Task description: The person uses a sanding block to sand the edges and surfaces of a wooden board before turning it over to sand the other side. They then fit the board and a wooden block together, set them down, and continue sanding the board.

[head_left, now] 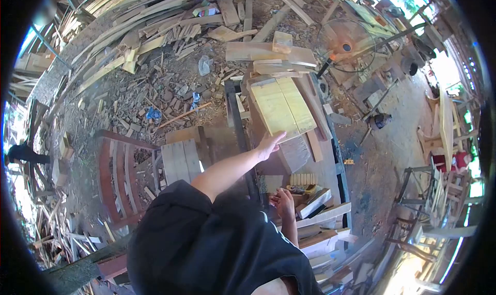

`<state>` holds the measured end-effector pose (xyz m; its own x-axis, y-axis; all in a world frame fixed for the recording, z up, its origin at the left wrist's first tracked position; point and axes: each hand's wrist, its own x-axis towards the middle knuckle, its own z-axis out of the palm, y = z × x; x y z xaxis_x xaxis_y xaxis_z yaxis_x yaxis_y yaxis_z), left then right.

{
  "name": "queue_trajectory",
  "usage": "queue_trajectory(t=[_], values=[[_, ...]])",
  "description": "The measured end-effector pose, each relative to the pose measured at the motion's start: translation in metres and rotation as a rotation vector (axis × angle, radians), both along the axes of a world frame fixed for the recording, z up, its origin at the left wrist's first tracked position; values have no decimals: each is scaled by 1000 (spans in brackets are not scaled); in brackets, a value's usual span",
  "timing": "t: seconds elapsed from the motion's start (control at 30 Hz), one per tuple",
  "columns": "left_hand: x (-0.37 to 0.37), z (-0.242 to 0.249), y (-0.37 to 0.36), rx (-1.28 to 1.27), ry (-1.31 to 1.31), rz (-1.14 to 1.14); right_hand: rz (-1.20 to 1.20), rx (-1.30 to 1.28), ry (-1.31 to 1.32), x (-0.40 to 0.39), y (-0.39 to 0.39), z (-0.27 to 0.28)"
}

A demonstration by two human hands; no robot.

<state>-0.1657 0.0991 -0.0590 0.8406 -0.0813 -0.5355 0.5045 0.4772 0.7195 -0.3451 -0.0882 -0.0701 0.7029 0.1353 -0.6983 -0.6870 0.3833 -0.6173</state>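
- Head view: the person's left hand (269, 144) is stretched out with fingers open and flat, touching the near edge of a pale yellowish board (282, 108) that lies on the cluttered workbench (336, 165). It is not clamped on the board, only resting against its rim.
- The right hand (283, 202) is drawn close to the body, down among short wood offcuts (315, 202) at the near end of the bench. Whether it grips anything I cannot tell, as the fingers are curled away from the camera.
- My reading: the board is being steadied or pushed into place on the stack beneath it. Any next move would want a firmer hold at that near edge, since the board overhangs the darker planks (268, 54) under it.
- Beside the bench stands a fan (345, 46), and the ground to the left is strewn with scrap timber (155, 36).
- Hard to make out: the black shirt (206, 243) hides the lower bench and both forearms near the body. The fisheye rim bends and darkens everything at the edges, and the bright right side is washed out.
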Motion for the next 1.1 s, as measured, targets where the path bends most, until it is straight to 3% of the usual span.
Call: queue_trajectory(t=[0.17,0.37,0.4,0.43,0.47,0.63,0.77,0.83,0.93,1.1], values=[[-5,-13,-10,112,24,44,-22,-18,37,-26,-5,1],[-18,18,-18,17,-18,105,-20,51,6,-49,-13,-5],[-18,20,-8,18,-41,-52,-20,65,17,-51,-13,-5],[-20,27,-12,128,-2,27,-26,75,29,-52,-16,-9],[-18,26,-4,137,-67,-78,-19,71,23,-52,-19,-13],[-13,17,-1,206,28,-117,-23,-22,40,-42,-13,-5],[-11,19,11,189,-68,-302,4,-66,-7,-35,-15,-10],[-14,20,7,232,-38,-215,8,-57,-43,-32,-11,-8],[-16,33,14,219,-43,-284,1,-14,-2,-36,-10,-7],[-13,12,5,269,12,-170,-18,5,0,-58,-17,-9]])
